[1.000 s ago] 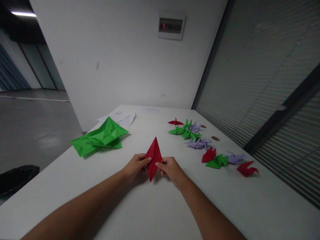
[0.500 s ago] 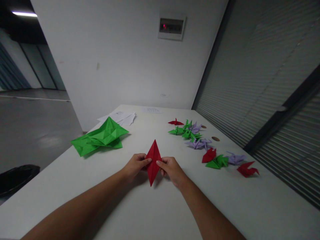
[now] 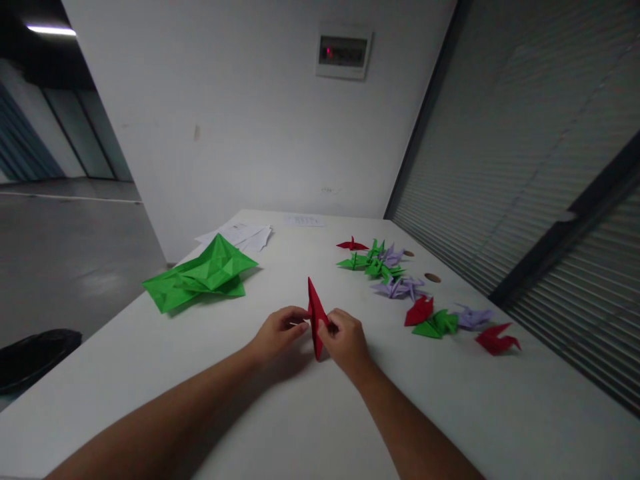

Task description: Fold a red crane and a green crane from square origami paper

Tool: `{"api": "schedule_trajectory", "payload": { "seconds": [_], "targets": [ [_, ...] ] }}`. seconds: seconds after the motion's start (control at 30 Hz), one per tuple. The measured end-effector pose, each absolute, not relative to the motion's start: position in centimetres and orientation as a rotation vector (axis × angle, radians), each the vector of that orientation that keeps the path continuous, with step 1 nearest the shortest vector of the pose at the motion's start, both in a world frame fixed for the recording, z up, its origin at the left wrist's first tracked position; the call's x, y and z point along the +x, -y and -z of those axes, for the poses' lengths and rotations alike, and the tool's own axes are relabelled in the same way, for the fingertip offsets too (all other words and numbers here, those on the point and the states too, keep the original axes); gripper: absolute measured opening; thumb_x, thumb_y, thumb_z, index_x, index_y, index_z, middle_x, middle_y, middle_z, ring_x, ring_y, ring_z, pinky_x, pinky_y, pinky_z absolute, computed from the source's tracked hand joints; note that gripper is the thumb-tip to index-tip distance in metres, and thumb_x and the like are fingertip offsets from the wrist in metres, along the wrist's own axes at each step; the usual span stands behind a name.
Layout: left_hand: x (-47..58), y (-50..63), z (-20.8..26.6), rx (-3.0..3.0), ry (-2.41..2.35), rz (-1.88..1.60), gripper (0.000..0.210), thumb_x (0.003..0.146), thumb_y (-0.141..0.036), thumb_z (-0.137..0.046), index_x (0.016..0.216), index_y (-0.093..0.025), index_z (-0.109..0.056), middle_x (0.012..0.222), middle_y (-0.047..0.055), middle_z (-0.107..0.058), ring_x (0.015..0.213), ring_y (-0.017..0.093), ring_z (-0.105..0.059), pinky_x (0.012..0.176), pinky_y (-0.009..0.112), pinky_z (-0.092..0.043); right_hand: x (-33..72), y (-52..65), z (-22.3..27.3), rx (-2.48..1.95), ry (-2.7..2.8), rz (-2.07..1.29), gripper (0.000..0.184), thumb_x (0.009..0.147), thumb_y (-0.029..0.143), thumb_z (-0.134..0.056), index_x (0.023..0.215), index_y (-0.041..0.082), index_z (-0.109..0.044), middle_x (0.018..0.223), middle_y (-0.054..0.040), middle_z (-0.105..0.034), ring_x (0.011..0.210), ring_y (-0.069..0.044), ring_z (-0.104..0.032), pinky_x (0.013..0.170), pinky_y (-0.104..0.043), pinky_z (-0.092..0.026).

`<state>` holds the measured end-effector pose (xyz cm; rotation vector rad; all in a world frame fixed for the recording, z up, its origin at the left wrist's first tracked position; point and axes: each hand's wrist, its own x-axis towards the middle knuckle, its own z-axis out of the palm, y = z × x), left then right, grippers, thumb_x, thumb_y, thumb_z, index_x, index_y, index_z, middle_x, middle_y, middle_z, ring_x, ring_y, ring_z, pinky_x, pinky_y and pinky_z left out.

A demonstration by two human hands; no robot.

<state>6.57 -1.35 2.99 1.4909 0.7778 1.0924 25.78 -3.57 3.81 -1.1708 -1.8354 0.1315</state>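
A red folded-paper diamond (image 3: pixel 317 319) stands tilted nearly edge-on above the white table, a long point upward and another near the tabletop. My right hand (image 3: pixel 345 337) pinches its right side between thumb and fingers. My left hand (image 3: pixel 280 333) is at its left edge, thumb and fingers parted, fingertips close to the paper; whether they touch it I cannot tell. To the right lie finished paper cranes: a red crane (image 3: pixel 497 340), a green crane (image 3: pixel 437 324), a lilac crane (image 3: pixel 473 317) and several more farther back.
Large creased green paper sheets (image 3: pixel 205 275) lie at the left. Behind them are white printed sheets (image 3: pixel 245 233). A black-lined bin (image 3: pixel 37 357) stands on the floor beyond the table's left edge. Blinds (image 3: pixel 520 187) border the right side, and a wall closes the far end.
The red paper has turned from facing me flat to nearly edge-on, its lower tip shifting right. My left thumb has come off its face, while my right hand keeps its pinch.
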Motion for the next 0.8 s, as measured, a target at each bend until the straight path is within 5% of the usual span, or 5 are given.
{"api": "schedule_trajectory", "payload": {
  "seconds": [0.13,0.33,0.6,0.8],
  "targets": [
    [6.9,1.8,-3.2,1.420,-0.582,-0.989,0.041,0.084,-0.041,-0.078,0.117,-0.018,-0.071,0.117,0.012,-0.074,0.107,0.026,-0.068,0.099,0.040,-0.051,25.5,3.7,-3.5,-1.137,1.943,-0.064,0.021,0.089,0.018,-0.057,0.068,0.022,-0.051,0.070,-0.0014,-0.055,0.067,-0.017,-0.051,0.065,-0.029,-0.037],
    [7.1,2.3,-3.3,1.267,-0.571,-0.990,0.048,0.079,-0.043,-0.082,0.118,-0.016,-0.071,0.113,0.013,-0.074,0.103,0.027,-0.069,0.096,0.040,-0.052,25.1,4.0,-3.5,-0.982,2.084,-0.165,0.013,0.080,0.012,-0.064,0.075,0.022,-0.056,0.077,-0.0022,-0.059,0.073,-0.019,-0.055,0.067,-0.029,-0.042],
    [7.0,1.6,-2.3,1.070,-0.730,-1.062,0.033,0.072,-0.035,-0.086,0.092,-0.012,-0.075,0.081,0.006,-0.073,0.070,0.016,-0.066,0.071,0.029,-0.054,24.8,4.9,-4.2,-0.786,2.210,-0.356,0.014,0.086,0.008,-0.058,0.085,0.021,-0.064,0.090,-0.0050,-0.062,0.084,-0.019,-0.059,0.078,-0.031,-0.049],
    [6.8,1.2,-2.2,1.012,-0.728,-1.101,0.034,0.070,-0.036,-0.088,0.088,-0.011,-0.074,0.087,0.009,-0.076,0.075,0.020,-0.070,0.076,0.034,-0.057,25.0,4.4,-4.1,-0.805,2.038,-0.309,0.021,0.087,0.006,-0.054,0.096,0.021,-0.066,0.089,-0.0053,-0.062,0.082,-0.019,-0.059,0.075,-0.031,-0.050]
  ]
}}
